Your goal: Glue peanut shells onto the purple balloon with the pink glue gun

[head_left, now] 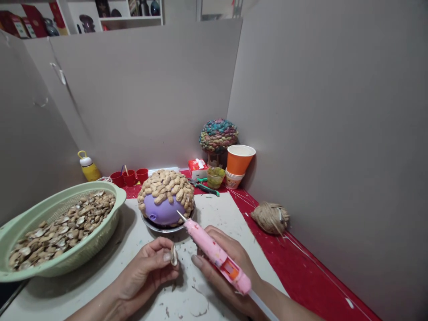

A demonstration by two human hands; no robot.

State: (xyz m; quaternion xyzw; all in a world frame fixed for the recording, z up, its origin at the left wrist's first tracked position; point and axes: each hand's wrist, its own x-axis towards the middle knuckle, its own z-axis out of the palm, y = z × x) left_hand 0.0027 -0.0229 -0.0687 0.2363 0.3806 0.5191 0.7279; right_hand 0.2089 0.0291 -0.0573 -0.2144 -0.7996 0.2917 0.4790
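Note:
Between thumb and fingers, my left hand (pixel 152 263) pinches a half peanut shell (pixel 174 255), its pale hollow side showing. My right hand (pixel 230 249) grips a pink hot glue gun (pixel 214 252) with a clear glue stick (pixel 262 305) coming out of its rear. The gun's metal tip points up and left, close to a purple balloon (pixel 163 208). Peanut shells (pixel 167 183) cover the balloon's top and sides, while its near face is bare around the knot. The balloon rests in a shallow metal bowl (pixel 163 229).
A green colander (pixel 63 263) full of shell halves stands at left. Behind are red cups (pixel 129 178), a yellow bottle (pixel 89 169), pliers (pixel 207 189), a tissue box (pixel 198 169), paper cups (pixel 240 160) and a colourful tree-like craft (pixel 218 136). A twine ball (pixel 270 217) lies right, beside grey partitions (pixel 327 133).

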